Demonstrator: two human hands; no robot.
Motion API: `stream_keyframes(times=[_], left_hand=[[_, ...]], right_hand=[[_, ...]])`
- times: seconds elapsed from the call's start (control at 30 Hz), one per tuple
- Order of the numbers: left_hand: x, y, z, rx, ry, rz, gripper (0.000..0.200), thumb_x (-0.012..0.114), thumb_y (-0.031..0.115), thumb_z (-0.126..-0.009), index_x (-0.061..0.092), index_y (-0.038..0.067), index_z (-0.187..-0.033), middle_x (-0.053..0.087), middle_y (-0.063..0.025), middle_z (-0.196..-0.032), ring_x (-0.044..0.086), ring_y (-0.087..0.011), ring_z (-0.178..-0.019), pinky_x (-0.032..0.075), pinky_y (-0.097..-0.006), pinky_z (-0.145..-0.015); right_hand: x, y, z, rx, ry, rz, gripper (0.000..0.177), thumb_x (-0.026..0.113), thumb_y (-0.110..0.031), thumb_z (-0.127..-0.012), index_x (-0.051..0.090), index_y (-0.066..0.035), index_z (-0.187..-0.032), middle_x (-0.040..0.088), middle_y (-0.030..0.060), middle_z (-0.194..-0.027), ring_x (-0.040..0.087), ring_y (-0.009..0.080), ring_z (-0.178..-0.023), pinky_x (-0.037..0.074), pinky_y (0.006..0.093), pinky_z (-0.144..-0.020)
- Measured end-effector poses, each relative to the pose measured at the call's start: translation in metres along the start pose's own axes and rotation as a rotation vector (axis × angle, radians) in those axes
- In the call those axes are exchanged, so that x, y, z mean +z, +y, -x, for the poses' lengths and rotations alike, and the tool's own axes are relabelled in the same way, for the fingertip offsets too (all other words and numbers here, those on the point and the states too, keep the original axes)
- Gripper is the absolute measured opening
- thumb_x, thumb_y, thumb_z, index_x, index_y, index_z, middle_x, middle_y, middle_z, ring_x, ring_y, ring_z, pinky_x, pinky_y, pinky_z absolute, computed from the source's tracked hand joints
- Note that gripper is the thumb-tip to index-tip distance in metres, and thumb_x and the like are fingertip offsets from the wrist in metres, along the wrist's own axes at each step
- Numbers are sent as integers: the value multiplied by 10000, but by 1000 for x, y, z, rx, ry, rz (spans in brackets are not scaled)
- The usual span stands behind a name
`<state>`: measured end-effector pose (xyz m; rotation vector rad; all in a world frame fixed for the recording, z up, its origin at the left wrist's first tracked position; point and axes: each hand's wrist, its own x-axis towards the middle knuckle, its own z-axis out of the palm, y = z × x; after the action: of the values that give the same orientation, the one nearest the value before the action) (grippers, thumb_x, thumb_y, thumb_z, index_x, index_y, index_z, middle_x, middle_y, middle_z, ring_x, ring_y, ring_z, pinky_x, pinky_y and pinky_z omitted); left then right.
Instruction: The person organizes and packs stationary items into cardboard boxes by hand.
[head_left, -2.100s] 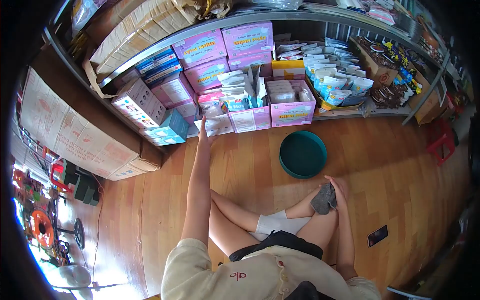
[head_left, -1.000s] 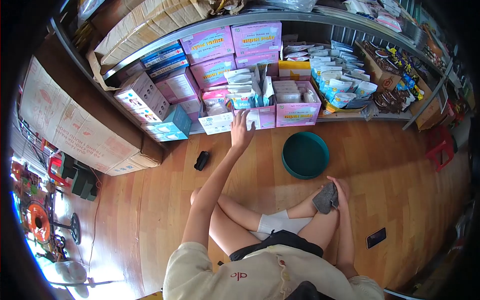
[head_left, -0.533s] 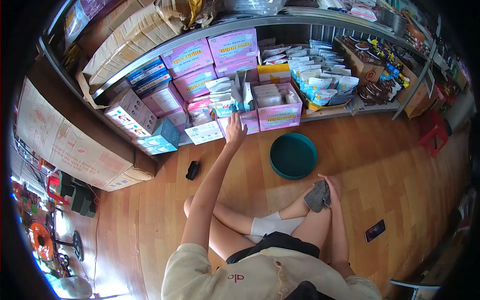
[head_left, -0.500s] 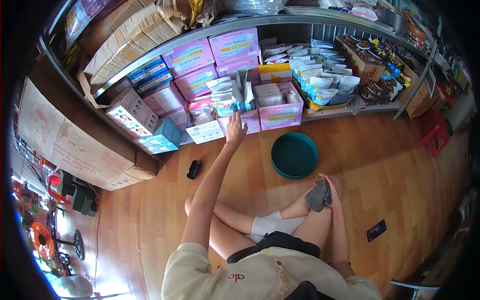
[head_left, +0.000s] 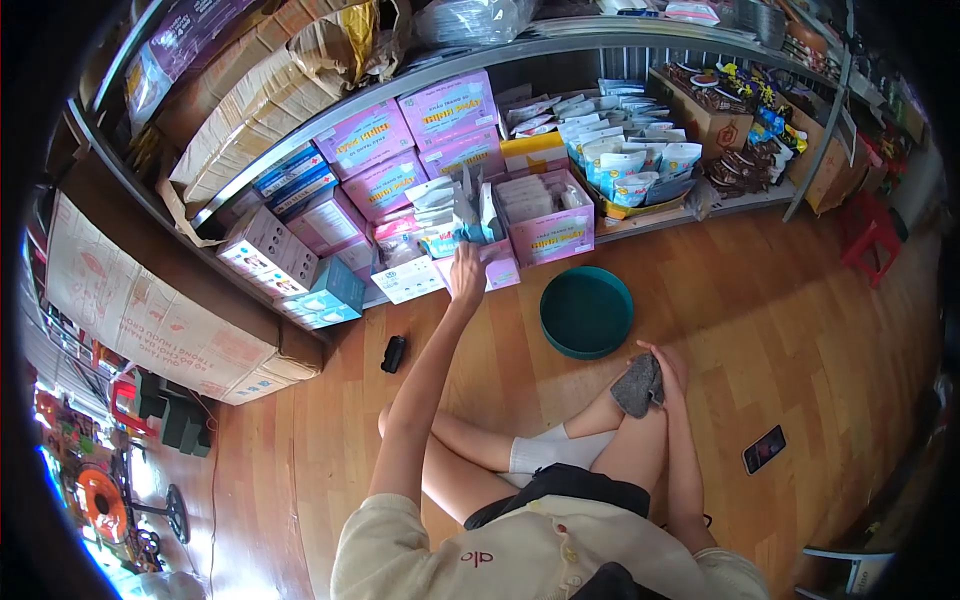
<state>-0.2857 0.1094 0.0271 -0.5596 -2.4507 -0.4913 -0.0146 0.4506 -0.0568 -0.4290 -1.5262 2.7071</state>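
Observation:
My left hand (head_left: 467, 275) is stretched out to the shelf, its fingers closed at the front of a pink box (head_left: 500, 266) filled with upright packets (head_left: 442, 212). Whatever its fingers pinch is too small to make out. My right hand (head_left: 668, 376) rests by my knee, wrapped round a grey cloth (head_left: 637, 387). Right of the left hand is another pink box (head_left: 552, 236) with pale packets inside. A round green basin (head_left: 587, 312) sits on the floor between the shelf and my legs.
White and blue pouches (head_left: 640, 165) fill a carton on the shelf. A large cardboard box (head_left: 160, 310) lies at the left. On the floor are a small black object (head_left: 393, 354) and a phone (head_left: 764, 450). A red stool (head_left: 872, 240) stands at the right.
My left hand's fingers, flatter and apart before, have closed at the box front. The view has shifted slightly. My right hand still holds the grey cloth.

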Motion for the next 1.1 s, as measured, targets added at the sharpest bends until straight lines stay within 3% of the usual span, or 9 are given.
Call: stream_keyframes(times=[0.27, 0.37, 0.4, 0.57, 0.67, 0.73, 0.87, 0.97, 1.1], left_hand=[[-53, 13, 57, 46, -6, 80, 303, 656, 125, -781, 533, -19, -1018, 507, -169, -991, 493, -368, -937, 431, -427, -808], [-87, 10, 78, 268, -28, 55, 304, 660, 129, -817, 512, -13, -1042, 511, -185, -1025, 492, -388, -976, 417, -449, -844], [-89, 6, 86, 154, -35, 160, 298, 669, 116, -808, 513, -12, -1027, 513, -187, -1011, 498, -386, -965, 420, -445, -839], [-129, -15, 135, 195, -152, 262, 360, 718, 96, -758, 502, -11, -1026, 510, -166, -967, 517, -345, -892, 454, -401, -762], [-138, -8, 163, 230, -173, 313, 385, 736, 99, -744, 499, -16, -1024, 512, -170, -966, 531, -343, -878, 461, -396, -751], [-131, -9, 183, 215, -203, 358, 387, 733, 101, -747, 497, -19, -1029, 516, -172, -975, 532, -346, -904, 462, -400, -775], [-108, -21, 208, 384, -233, 347, 408, 750, 108, -721, 515, -15, -1032, 523, -134, -938, 532, -316, -867, 472, -387, -732], [-89, -53, 234, 403, -361, 299, 388, 685, 128, -781, 515, -14, -1099, 535, -165, -1069, 533, -338, -1034, 466, -401, -874], [-89, -91, 247, 321, -467, 231, 342, 612, 127, -835, 521, 38, -1153, 512, -152, -1207, 508, -368, -1119, 463, -432, -880]], right_hand=[[-9, 6, -2, 22, -40, -44, 416, 441, -345, -970, 516, -51, -1255, 657, 157, -900, 647, 192, -830, 529, 290, -749], [-11, 8, -4, -7, -7, 9, 417, 458, -349, -964, 525, -51, -1248, 654, 157, -895, 647, 192, -830, 530, 288, -748], [-11, 9, -3, 16, -15, 3, 409, 463, -342, -963, 530, -52, -1243, 652, 151, -913, 647, 191, -829, 528, 281, -741], [-6, 14, -7, -71, -32, 186, 381, 474, -314, -962, 538, -55, -1234, 642, 123, -994, 635, 184, -875, 500, 268, -794], [49, -6, -7, -53, -205, 213, 351, 522, -284, -946, 570, -33, -1186, 634, 100, -1042, 574, 130, -992, 431, 257, -864], [83, -5, -17, -150, -325, 451, 387, 545, -264, -939, 520, -35, -1249, 596, 117, -1159, 554, 152, -1054, 399, 272, -933], [124, 26, -52, -262, -278, 593, 525, 584, -274, -918, 402, -35, -1350, 538, 172, -1256, 505, 225, -1175, 369, 307, -993], [133, 45, -67, -333, -307, 728, 617, 609, -302, -898, 346, -33, -1387, 514, 210, -1282, 476, 270, -1225, 371, 334, -1000], [138, 78, -75, -304, -410, 848, 682, 632, -321, -875, 320, -21, -1401, 495, 246, -1296, 470, 322, -1235, 391, 364, -988]])
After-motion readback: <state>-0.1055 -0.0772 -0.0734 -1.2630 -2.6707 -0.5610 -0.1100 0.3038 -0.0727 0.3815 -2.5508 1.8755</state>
